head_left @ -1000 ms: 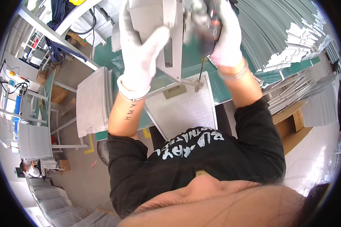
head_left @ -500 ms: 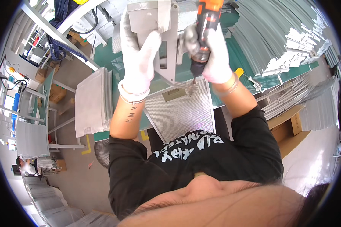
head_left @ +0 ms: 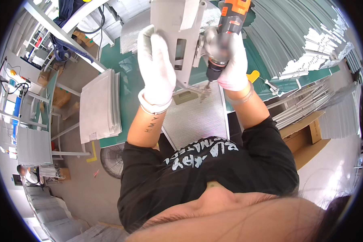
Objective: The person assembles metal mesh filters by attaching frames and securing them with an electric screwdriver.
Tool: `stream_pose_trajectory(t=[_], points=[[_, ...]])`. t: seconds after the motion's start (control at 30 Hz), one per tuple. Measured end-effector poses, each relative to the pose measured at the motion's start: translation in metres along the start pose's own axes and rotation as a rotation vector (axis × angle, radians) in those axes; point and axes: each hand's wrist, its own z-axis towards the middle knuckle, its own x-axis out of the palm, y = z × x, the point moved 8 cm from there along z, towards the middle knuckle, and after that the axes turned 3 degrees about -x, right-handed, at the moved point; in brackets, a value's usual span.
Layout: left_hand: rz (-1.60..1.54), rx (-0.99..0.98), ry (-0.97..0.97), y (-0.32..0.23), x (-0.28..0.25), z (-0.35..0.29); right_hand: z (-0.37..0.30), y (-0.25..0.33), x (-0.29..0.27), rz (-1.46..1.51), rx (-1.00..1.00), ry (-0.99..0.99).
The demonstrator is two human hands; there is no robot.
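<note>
A white glove covers my left hand (head_left: 157, 64), its fingers straight and close together along the left side of a grey metal housing (head_left: 171, 24) with rectangular slots. I cannot tell how firmly it bears on the housing. My right hand (head_left: 234, 64), also gloved, is wrapped round an orange and black power drill (head_left: 232, 24) with its chuck pointing down. Around the bit's lower end is a blurred grey shape I cannot make out. Beneath the drill, a silver mesh panel (head_left: 197, 121) slopes from the green table (head_left: 127, 66) toward my body.
Flat white panels (head_left: 99, 109) are stacked at the table's left edge. Many pale strips (head_left: 290, 40) lie at right, near a yellow-handled tool (head_left: 253, 76). Below right is an open cardboard box (head_left: 308, 145); a fan (head_left: 112, 160) stands on the floor at left.
Both hands, the drill and the grey housing have shifted right. My left thumb has come off the housing's front face, and that hand has turned more edge-on. The mesh panel has shifted slightly right.
</note>
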Motion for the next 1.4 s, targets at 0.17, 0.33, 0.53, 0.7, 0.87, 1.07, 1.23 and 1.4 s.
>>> stream_pose_trajectory(t=[0.17, 0.33, 0.53, 0.7, 0.87, 1.07, 1.23, 1.4], points=[[-0.189, -0.035, 0.038, 0.039, -0.002, -0.022, 0.023, 0.018, -0.008, 0.019, -0.004, -0.166], [0.018, 0.046, -0.021, 0.002, -0.003, -0.008, -0.006, 0.004, 0.014, 0.040, -0.025, -0.014], [-0.086, 0.044, 0.036, -0.004, 0.004, -0.012, -0.008, 0.007, -0.008, 0.152, 0.036, -0.210], [0.005, 0.190, 0.052, -0.007, -0.001, -0.019, -0.004, 0.025, 0.004, -0.260, -0.066, -0.233], [-0.133, -0.012, 0.039, -0.011, 0.003, -0.004, -0.018, 0.000, 0.004, -0.005, 0.039, -0.168], [-0.069, 0.090, 0.054, -0.002, 0.000, -0.018, -0.003, 0.013, -0.009, 0.106, 0.092, -0.311], [-0.221, 0.012, 0.014, -0.008, -0.001, -0.007, -0.009, 0.005, 0.003, -0.008, 0.059, -0.054], [-0.186, 0.003, 0.031, -0.014, 0.008, -0.009, -0.014, 0.001, -0.011, 0.169, 0.129, -0.224]])
